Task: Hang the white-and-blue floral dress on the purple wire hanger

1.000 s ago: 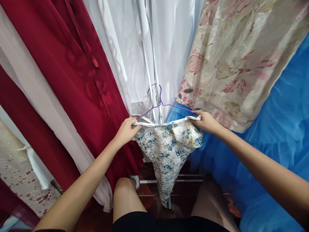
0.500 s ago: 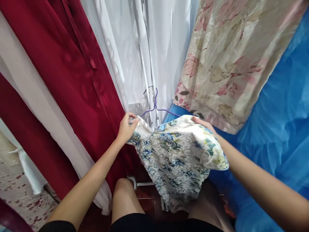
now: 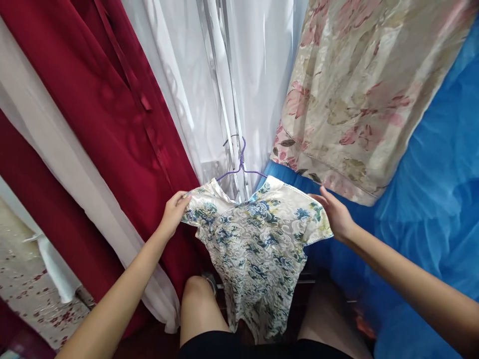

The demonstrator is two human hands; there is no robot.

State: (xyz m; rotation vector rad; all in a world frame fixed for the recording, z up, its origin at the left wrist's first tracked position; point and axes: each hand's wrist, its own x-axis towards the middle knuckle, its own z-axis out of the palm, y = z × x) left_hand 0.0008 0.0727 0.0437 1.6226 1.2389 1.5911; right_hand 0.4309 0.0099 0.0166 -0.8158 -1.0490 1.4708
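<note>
A short-sleeved floral dress [image 3: 258, 239] in white, blue and yellow-green hangs upright on a purple hanger [image 3: 241, 167], its front facing me. My left hand [image 3: 174, 213] is closed on the edge of the sleeve at left, pinching it between thumb and fingers. At the opposite sleeve is my right hand [image 3: 339, 215], its thumb raised and apart from the fingers. Those fingers touch the sleeve's outer edge and are partly hidden behind it. Both sleeves are spread outward, and the neckline sits evenly around the hanger.
Dark red fabric [image 3: 123, 99] hangs at left beside a pale pink length [image 3: 82, 174]. White cloth [image 3: 262, 75] hangs behind the hanger. A beige floral garment [image 3: 348, 109] and blue tulle [image 3: 422, 229] fill the right. My knees [image 3: 198, 304] flank the dress's lower part.
The dress has gone from twisted and bunched to facing front and spread flat. My left hand has moved outward along its sleeve; my right hand has moved outward and down from the shoulder.
</note>
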